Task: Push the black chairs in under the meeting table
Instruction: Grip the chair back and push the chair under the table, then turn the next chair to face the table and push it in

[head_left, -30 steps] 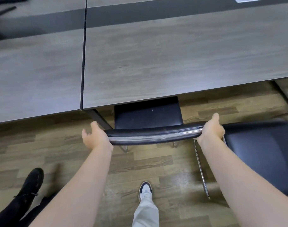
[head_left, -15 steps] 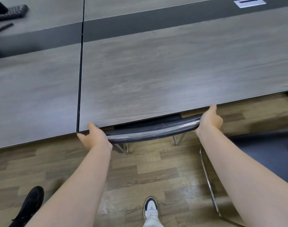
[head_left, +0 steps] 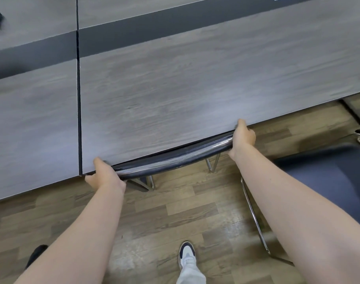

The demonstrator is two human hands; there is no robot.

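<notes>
The black chair's backrest, with a chrome bar along its top, lies right against the front edge of the grey wood-grain meeting table. Its seat is hidden under the tabletop; only chrome legs show below. My left hand grips the backrest's left end and my right hand grips its right end. A second black chair stands out from the table at the right, seat fully showing, beside my right forearm.
A dark seam splits the tabletop into two sections, and a dark strip runs across its far part. A table leg stands at the right. My white shoe and a black shoe rest on the wood-plank floor.
The chair has slid forward under the table: its seat, visible a second ago, is now hidden and the backrest meets the table edge. Both hands stayed on the backrest.
</notes>
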